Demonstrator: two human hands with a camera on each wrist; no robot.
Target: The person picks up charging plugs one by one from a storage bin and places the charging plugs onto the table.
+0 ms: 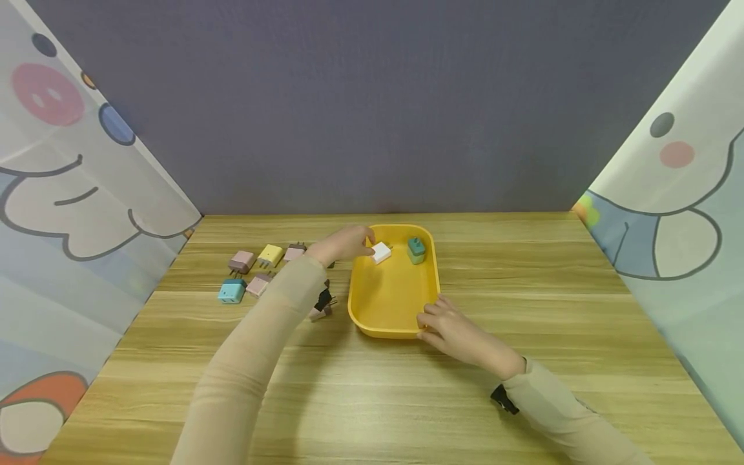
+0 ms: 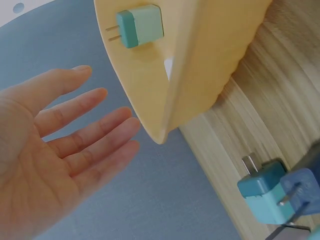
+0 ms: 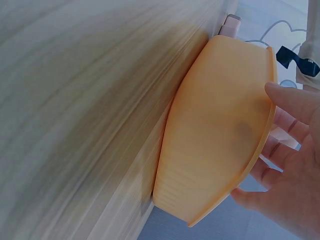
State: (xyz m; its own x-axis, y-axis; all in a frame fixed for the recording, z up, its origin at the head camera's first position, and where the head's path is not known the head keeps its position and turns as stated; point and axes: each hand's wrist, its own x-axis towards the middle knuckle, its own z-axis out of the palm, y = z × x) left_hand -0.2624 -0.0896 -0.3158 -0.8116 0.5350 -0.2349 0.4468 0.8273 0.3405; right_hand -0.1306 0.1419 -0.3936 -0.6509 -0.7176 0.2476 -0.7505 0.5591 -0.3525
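Observation:
A yellow plastic tray (image 1: 389, 334) stands on the table. Inside it lie a white plug charger (image 1: 381, 253) near the left side and a green two-tone plug charger (image 1: 416, 250) near the far right. My left hand (image 1: 345, 243) is over the tray's far left rim, beside the white charger; in the left wrist view its fingers (image 2: 102, 120) are spread and hold nothing. At the near right corner my right hand (image 1: 456, 334) grips the tray's rim, the thumb (image 3: 290, 100) on the outer wall and other fingers over the edge.
Left of the tray lie several plug chargers: a blue one (image 1: 232, 291), a yellow one (image 1: 270, 256), pink ones (image 1: 242, 261) and others partly hidden by my left arm. A dark grey panel (image 1: 383, 110) rises behind the wooden table (image 1: 523, 278); printed cloths hang at both sides.

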